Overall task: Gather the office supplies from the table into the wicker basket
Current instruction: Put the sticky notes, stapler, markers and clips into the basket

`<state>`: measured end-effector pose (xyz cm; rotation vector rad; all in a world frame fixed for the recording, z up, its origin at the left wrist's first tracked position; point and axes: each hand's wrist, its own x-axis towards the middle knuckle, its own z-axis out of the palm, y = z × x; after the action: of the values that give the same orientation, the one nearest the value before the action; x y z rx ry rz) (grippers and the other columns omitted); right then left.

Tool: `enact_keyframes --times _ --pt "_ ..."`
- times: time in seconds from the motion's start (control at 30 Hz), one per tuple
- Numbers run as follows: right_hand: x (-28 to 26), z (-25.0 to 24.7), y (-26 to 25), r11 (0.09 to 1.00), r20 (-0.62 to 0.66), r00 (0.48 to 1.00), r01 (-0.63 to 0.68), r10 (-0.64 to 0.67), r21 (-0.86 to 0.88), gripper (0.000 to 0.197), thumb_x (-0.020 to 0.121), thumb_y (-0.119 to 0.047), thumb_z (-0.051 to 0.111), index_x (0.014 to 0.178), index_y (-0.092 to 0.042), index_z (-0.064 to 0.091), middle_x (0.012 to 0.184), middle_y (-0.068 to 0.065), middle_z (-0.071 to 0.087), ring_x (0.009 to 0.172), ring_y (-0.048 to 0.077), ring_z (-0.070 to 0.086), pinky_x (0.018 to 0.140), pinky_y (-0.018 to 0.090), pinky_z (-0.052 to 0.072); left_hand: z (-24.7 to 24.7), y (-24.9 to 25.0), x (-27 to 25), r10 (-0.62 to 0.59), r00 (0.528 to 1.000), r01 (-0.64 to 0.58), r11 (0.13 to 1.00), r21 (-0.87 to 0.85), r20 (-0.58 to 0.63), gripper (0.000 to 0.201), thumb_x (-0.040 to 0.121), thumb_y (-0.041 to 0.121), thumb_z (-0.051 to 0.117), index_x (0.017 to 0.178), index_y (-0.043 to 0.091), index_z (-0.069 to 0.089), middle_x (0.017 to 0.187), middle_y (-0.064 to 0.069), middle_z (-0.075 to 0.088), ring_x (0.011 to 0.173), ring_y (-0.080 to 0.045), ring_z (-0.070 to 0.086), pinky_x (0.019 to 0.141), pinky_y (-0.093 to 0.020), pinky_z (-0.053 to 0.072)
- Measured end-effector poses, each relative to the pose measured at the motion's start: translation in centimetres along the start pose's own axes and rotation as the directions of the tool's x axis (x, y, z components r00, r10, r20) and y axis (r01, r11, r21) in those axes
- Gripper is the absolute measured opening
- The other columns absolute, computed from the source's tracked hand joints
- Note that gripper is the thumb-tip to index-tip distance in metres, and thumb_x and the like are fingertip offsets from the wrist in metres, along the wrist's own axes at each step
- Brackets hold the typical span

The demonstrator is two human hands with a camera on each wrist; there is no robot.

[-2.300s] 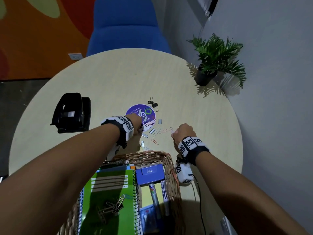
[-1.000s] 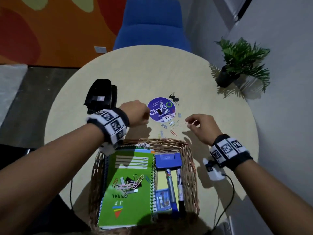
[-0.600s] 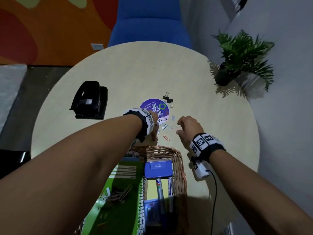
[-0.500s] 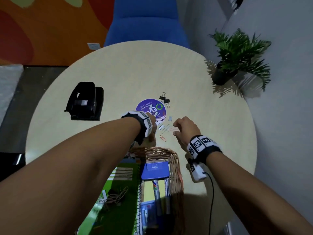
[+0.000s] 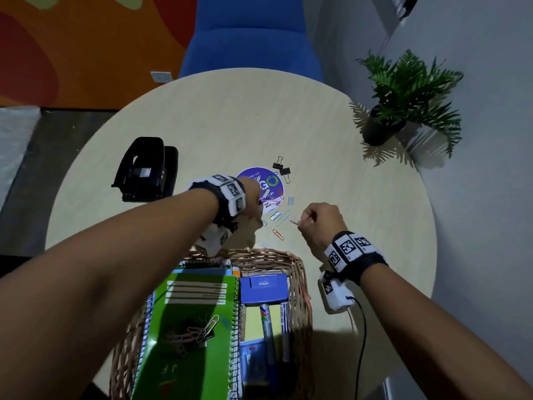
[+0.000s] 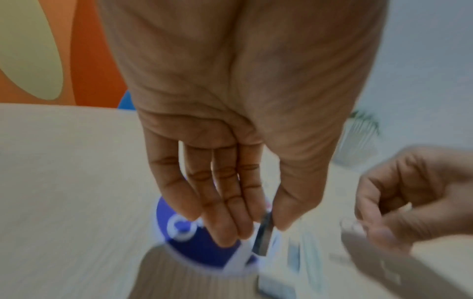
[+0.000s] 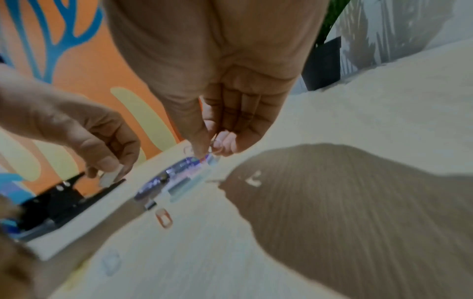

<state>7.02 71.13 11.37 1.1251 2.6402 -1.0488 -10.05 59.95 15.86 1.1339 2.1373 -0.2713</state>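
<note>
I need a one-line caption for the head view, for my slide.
Both hands pick small clips from the round table: left hand pinches a staple strip, right hand a paper clip, behind the wicker basket.

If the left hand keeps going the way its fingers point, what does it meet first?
Likely the purple round sticker on the table: in the left wrist view the left hand, pinching a small metal strip, points down at it. How far above it hangs is unclear.
</note>
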Motion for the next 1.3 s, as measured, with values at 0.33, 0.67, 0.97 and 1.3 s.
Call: enact_keyframes --times 0.33,0.67,0.97,1.3 --pt "-6.6 -2.8 -3.3 0.927 0.016 0.993 0.103 -0.116 0.361 0.016 0.077 0.000 0.073 0.083 -0.012 0.064 0.064 0.003 0.061 0.054 0.003 0.055 0.060 0.013 0.048 3.7 -5.6 -14.8 0.087 0.956 -0.209 0.873 -0.441 -0.280 0.017 0.075 0.021 0.074 0.066 0.018 0.060 0.073 -0.002 0.072 0.070 -0.017 0.065 0.068 -0.028 0.049" --pt "-14.1 4.1 -10.3 0.918 0.341 0.860 0.302 -0.379 0.259 0.012 0.087 -0.010 0.064 0.093 -0.015 0.072 0.076 -0.012 0.064 0.066 -0.011 0.056 0.067 0.005 0.040 10.7 -9.4 -19.1 0.001 0.973 -0.072 0.952 -0.298 -0.231 0.021 0.078 0.050 0.067 0.088 0.034 0.075 0.085 0.007 0.077 0.080 -0.013 0.068 0.076 -0.033 0.054" --pt "-13.7 2.7 -10.8 0.895 0.264 0.855 0.422 -0.446 0.143 0.021 0.080 -0.034 0.069 0.100 -0.027 0.069 0.102 -0.007 0.070 0.089 0.012 0.065 0.085 0.036 0.052 3.6 -7.7 -16.7 0.065 0.929 -0.106 0.990 -0.093 -0.364 0.029 0.084 0.045 0.062 0.107 0.028 0.068 0.095 0.008 0.072 0.093 -0.017 0.065 0.079 -0.030 0.051" --pt "-1.9 -2.2 -2.6 0.942 0.257 0.960 0.185 -0.113 -0.278 0.005 0.081 -0.028 0.066 0.084 -0.024 0.068 0.089 -0.003 0.071 0.083 0.019 0.065 0.075 0.032 0.053 -0.5 -2.9 -2.0 0.368 0.921 -0.286 0.864 0.414 -0.131 0.025 0.091 0.034 0.051 0.097 0.017 0.068 0.105 -0.005 0.065 0.093 -0.030 0.063 0.069 -0.031 0.045"
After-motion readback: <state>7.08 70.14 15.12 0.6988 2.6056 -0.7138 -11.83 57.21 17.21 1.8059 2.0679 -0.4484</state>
